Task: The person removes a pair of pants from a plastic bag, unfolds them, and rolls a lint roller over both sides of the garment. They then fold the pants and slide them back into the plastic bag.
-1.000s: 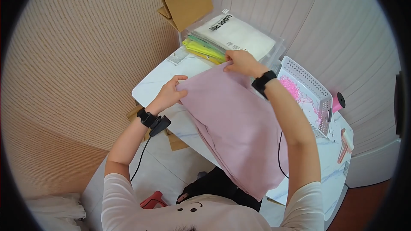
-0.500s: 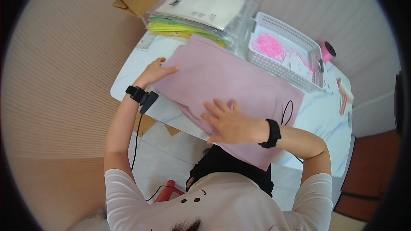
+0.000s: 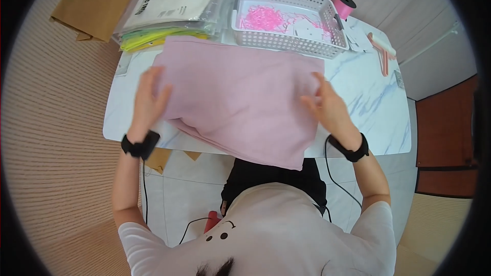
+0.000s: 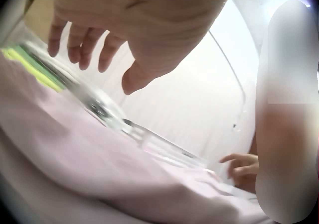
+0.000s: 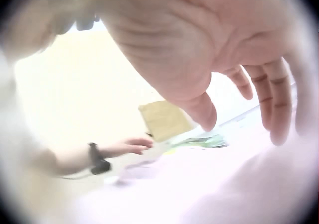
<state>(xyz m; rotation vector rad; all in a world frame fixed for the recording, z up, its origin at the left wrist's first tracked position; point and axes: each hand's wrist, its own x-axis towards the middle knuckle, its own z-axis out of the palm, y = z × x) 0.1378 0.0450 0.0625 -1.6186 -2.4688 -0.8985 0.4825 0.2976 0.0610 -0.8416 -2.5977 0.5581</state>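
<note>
A pink folded cloth (image 3: 240, 92) lies on the white marbled table (image 3: 368, 117), its lower corner hanging over the front edge. The left hand (image 3: 149, 99) is at the cloth's left side, fingers spread and relaxed; in the left wrist view that hand (image 4: 134, 30) is above the cloth (image 4: 99, 159) with nothing in it. At the cloth's right side is the right hand (image 3: 330, 107), blurred, its fingers loosely bent. The right wrist view shows the right hand (image 5: 214, 50) holding nothing, fingers pointing down; whether its fingertips touch the cloth cannot be told.
Behind the cloth stands a white perforated basket (image 3: 291, 42) with pink shreds (image 3: 263, 19). Bagged garments (image 3: 174, 2) are stacked at the back left beside a brown paper bag (image 3: 94, 5). A pink spool (image 3: 343, 6) and a pink-and-white tool (image 3: 382, 53) are at the right.
The right hand has gone from the cloth's upper edge, across its middle, to its right side. The left hand has let go of the corner. The cloth lies straighter, and the head view has turned.
</note>
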